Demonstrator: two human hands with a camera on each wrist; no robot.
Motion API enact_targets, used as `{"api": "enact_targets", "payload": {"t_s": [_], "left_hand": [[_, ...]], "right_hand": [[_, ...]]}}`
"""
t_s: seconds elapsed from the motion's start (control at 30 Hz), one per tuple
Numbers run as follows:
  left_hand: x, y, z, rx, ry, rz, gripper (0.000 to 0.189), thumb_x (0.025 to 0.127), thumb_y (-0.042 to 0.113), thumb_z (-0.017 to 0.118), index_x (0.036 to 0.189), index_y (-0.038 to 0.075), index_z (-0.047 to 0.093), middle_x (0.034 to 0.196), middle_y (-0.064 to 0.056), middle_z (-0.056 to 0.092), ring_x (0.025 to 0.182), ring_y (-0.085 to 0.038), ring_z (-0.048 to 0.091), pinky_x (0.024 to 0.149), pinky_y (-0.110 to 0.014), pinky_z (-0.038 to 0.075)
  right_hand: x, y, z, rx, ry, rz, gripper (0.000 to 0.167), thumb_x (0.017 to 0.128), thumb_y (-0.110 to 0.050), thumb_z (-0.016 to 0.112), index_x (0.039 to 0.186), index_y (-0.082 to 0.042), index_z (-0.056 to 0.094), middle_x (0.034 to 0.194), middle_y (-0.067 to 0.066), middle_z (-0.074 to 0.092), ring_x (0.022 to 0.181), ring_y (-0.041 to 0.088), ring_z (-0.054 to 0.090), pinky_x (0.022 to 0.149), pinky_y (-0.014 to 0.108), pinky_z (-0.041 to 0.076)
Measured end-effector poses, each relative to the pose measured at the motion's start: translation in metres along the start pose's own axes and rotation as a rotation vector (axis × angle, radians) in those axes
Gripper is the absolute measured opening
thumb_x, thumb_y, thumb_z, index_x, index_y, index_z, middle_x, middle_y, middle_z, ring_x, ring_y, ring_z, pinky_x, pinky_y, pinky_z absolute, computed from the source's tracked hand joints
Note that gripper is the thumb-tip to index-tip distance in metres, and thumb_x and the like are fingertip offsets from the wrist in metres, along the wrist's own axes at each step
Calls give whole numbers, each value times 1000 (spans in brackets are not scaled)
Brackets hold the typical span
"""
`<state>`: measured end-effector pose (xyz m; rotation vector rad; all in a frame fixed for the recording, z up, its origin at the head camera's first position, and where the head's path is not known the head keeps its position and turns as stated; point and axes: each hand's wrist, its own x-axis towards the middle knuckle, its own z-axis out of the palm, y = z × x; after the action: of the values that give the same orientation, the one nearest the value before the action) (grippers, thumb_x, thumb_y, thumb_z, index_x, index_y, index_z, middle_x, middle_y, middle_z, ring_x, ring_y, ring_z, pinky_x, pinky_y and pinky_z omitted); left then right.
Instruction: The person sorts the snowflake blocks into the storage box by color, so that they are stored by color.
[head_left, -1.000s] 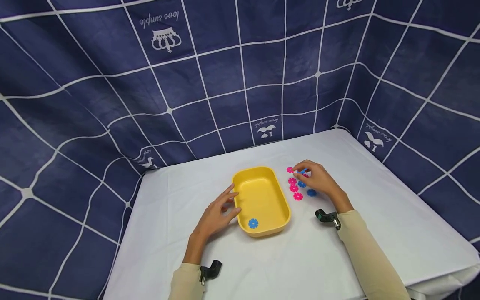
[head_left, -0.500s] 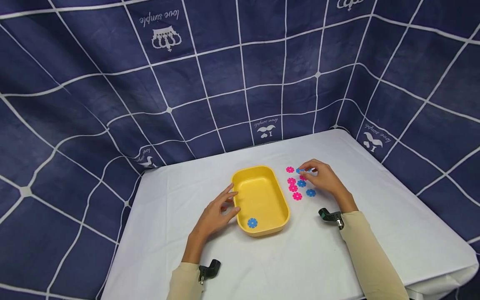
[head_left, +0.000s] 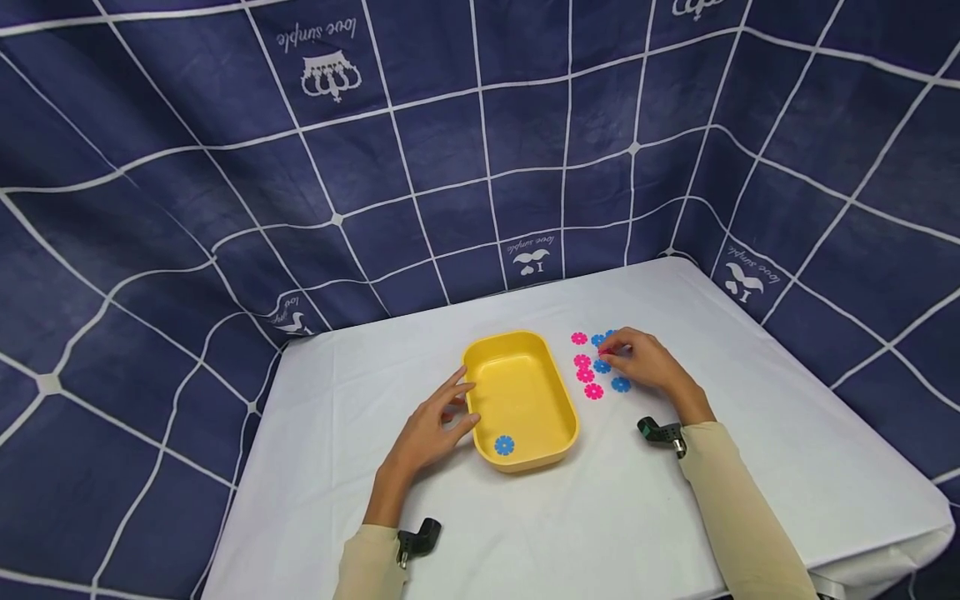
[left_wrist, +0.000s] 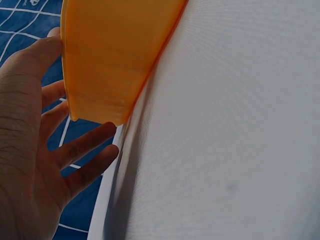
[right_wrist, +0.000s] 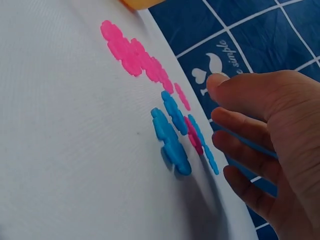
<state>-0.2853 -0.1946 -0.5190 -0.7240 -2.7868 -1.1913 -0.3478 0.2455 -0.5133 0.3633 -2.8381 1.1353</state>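
Note:
Fingers of my left hand (head_left: 429, 433) lie against the left rim of a yellow plastic tray (head_left: 522, 400). In the left wrist view, that hand's fingers (left_wrist: 90, 142) are spread beside the tray wall. A blue notched, flower-shaped disc (head_left: 504, 445) lies in the tray's near left corner. My right hand (head_left: 647, 360) is over a group of similar discs, its thumb and fingertips right at a pink disc (right_wrist: 194, 136). The right wrist view shows a gap between thumb and fingers, with nothing held. Blue discs (head_left: 620, 384) lie close around it.
More pink discs (head_left: 585, 376) lie between the right hand and the tray, some touching. A white cloth covers the table (head_left: 660, 533). Dark blue checked fabric (head_left: 420, 150) hangs behind and at both sides.
The right hand lets go of a blue disc, which now lies flat among the others, and shifts slightly nearer to the pink disc. The left hand stays at the tray.

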Motion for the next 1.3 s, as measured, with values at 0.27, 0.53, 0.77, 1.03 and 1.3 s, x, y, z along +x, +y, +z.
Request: {"api": "enact_targets", "payload": {"t_s": [0.27, 0.53, 0.77, 1.03, 1.3], "left_hand": [[1, 0, -2, -11, 7, 0, 64, 101, 52, 73, 156, 23, 59, 174, 20, 31, 125, -13, 66, 103, -43, 59], [0, 0, -3, -28, 11, 8, 61, 102, 46, 75, 156, 22, 59, 174, 19, 31, 125, -14, 67, 104, -43, 59], [0, -2, -3, -25, 6, 9, 64, 101, 53, 73, 156, 22, 59, 175, 18, 31, 124, -12, 68, 104, -43, 59], [1, 0, -5, -21, 0, 7, 63, 101, 49, 74, 155, 21, 59, 175, 17, 30, 124, -13, 68, 105, -44, 58], [-4, 1, -1, -18, 0, -3, 61, 102, 47, 74, 156, 22, 58, 175, 18, 30, 122, -13, 69, 103, -42, 59]], "right_hand": [[2, 2, 0, -9, -35, 28, 27, 99, -19, 80, 124, -7, 77, 121, 14, 71, 118, 36, 62, 113, 62, 49], [2, 5, 5, -46, -43, 30, 30, 97, -23, 83, 122, -8, 79, 125, 16, 68, 118, 36, 62, 112, 62, 49], [1, 8, 7, -58, -44, 4, 32, 95, -24, 86, 120, -7, 80, 131, 20, 66, 126, 41, 60, 116, 66, 43], [1, 10, 7, -48, -42, -7, 33, 94, -27, 87, 119, -6, 81, 130, 21, 66, 126, 42, 59, 117, 66, 41], [-3, 15, 12, -53, -53, 15, 32, 93, -24, 88, 119, -7, 81, 129, 18, 65, 126, 40, 60, 117, 63, 44]]}}
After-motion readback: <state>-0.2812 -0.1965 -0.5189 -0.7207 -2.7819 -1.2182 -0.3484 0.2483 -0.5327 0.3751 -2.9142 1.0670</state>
